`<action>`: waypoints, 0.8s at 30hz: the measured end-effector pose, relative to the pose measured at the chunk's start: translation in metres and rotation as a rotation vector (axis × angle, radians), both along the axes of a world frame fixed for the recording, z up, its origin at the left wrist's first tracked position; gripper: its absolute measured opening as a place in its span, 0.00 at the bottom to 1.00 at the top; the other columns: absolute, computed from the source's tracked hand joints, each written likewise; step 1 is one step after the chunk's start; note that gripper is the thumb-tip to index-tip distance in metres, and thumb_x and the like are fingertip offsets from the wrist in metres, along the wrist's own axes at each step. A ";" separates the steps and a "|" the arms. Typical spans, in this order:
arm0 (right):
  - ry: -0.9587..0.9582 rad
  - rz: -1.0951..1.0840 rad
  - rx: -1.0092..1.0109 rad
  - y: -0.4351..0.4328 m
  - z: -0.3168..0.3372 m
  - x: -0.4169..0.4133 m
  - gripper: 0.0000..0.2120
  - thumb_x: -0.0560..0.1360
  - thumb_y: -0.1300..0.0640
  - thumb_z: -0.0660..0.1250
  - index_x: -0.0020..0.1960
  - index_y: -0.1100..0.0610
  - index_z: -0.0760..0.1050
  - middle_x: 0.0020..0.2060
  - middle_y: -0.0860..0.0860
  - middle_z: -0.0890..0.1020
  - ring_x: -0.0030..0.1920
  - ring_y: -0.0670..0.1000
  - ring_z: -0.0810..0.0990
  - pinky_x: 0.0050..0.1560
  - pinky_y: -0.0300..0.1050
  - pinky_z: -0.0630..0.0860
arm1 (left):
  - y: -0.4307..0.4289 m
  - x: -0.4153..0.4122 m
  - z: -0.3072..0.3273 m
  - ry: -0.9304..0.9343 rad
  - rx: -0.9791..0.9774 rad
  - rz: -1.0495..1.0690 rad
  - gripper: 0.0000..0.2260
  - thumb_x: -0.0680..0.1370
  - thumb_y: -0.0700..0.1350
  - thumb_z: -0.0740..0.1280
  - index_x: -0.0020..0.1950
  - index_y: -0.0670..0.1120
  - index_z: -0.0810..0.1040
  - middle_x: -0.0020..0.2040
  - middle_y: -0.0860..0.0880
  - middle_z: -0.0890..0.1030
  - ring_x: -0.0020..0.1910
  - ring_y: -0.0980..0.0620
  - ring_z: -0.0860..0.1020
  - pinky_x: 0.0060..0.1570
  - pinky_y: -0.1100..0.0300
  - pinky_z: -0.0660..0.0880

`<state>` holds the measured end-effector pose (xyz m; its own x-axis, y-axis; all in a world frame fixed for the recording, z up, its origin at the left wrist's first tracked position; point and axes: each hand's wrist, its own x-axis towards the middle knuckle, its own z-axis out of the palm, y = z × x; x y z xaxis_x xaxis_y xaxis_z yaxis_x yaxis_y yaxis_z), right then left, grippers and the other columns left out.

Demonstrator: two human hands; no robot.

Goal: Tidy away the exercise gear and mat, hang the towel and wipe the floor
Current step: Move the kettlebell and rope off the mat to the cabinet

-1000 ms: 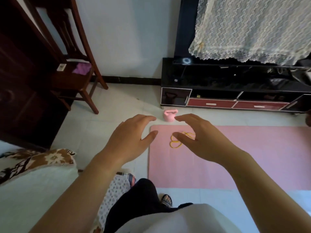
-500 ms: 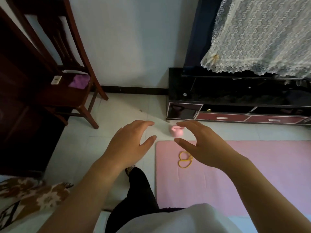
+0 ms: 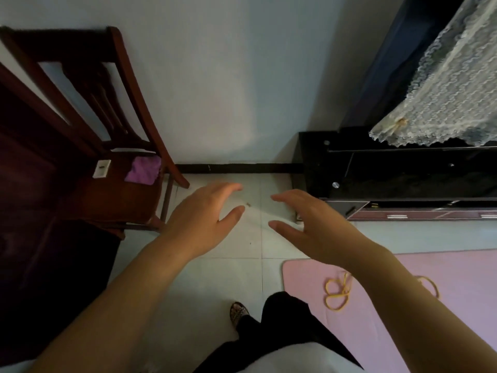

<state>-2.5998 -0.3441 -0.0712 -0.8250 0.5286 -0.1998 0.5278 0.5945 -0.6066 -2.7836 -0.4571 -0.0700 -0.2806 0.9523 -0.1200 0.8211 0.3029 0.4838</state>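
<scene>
A pink exercise mat [image 3: 457,313] lies flat on the tiled floor at the lower right. On its near-left corner lies a yellow resistance band [image 3: 337,293], partly hidden by my right forearm. My left hand [image 3: 204,222] and my right hand [image 3: 312,227] are both stretched out over the tiles, fingers spread and relaxed, holding nothing. A purple cloth [image 3: 144,170] lies on the seat of the wooden chair [image 3: 113,195] at the left. The small pink kettlebell is hidden behind my right hand.
A black TV stand [image 3: 403,184] with red drawers stands against the wall at the right, a lace cover [image 3: 443,103] hanging above it. A small white object [image 3: 101,168] lies on the chair seat. My leg and sandalled foot [image 3: 238,313] stand beside the mat.
The view has swung up and left as I moved forward. The mat and band now sit lower right, and the kettlebell has dropped out of sight behind my right hand. Both hands stay empty.
</scene>
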 end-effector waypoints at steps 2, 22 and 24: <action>0.005 -0.012 -0.001 0.014 -0.001 -0.016 0.25 0.76 0.42 0.60 0.71 0.46 0.62 0.68 0.43 0.67 0.62 0.43 0.69 0.61 0.38 0.67 | 0.017 -0.016 0.000 0.002 0.013 -0.009 0.21 0.78 0.55 0.60 0.70 0.53 0.66 0.68 0.53 0.70 0.66 0.54 0.69 0.61 0.58 0.70; 0.012 -0.418 -0.018 0.149 -0.017 -0.041 0.24 0.76 0.43 0.62 0.70 0.45 0.63 0.67 0.43 0.69 0.62 0.44 0.71 0.58 0.36 0.67 | 0.229 -0.072 -0.004 -0.009 -0.053 -0.452 0.19 0.78 0.52 0.61 0.69 0.55 0.67 0.66 0.56 0.70 0.63 0.56 0.70 0.62 0.60 0.67; -0.032 -0.509 -0.014 0.150 -0.013 -0.040 0.24 0.76 0.44 0.61 0.71 0.45 0.62 0.67 0.43 0.67 0.61 0.43 0.70 0.57 0.33 0.64 | 0.249 -0.073 -0.009 -0.021 -0.054 -0.539 0.19 0.78 0.53 0.61 0.69 0.56 0.67 0.66 0.57 0.70 0.62 0.56 0.70 0.58 0.63 0.67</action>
<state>-2.6402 -0.1938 -0.0845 -0.4570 0.8591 -0.2303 0.7667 0.2492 -0.5917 -2.8562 -0.2084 -0.0792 0.2486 0.9530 -0.1732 0.8575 -0.1334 0.4969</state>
